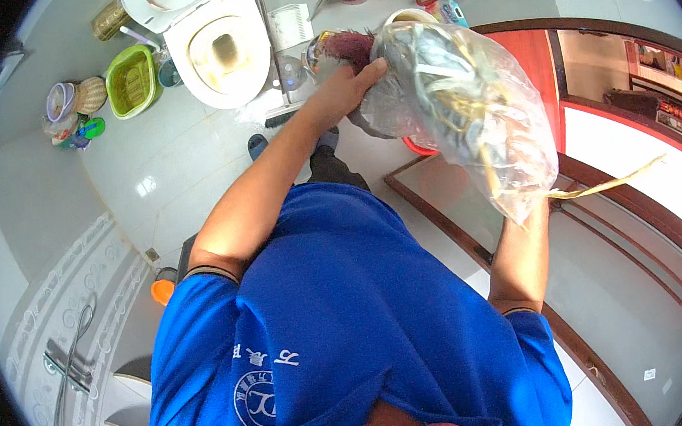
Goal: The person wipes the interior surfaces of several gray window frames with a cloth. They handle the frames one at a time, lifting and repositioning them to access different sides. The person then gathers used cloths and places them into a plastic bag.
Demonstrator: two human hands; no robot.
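Observation:
A clear plastic bag (459,97) with grey-blue and yellowish stringy material in it hangs before me. My left hand (359,82) grips its left edge with thumb and fingers. Seen blurred through the plastic, my right hand (521,137) supports the bag's right side; whether it is inside or behind the bag cannot be told. A yellowish strip (609,181) sticks out to the right near my right wrist. Just beyond my left hand is a dark red, shaggy item (350,49), partly hidden.
Ahead stands an open toilet (227,54) with a stained bowl, a broom (285,115) beside it. A green basin (132,82) and a wicker item (89,94) lie left. A brown-framed glass door (451,202) is at right. Behind the bag shows a red basin rim (419,147).

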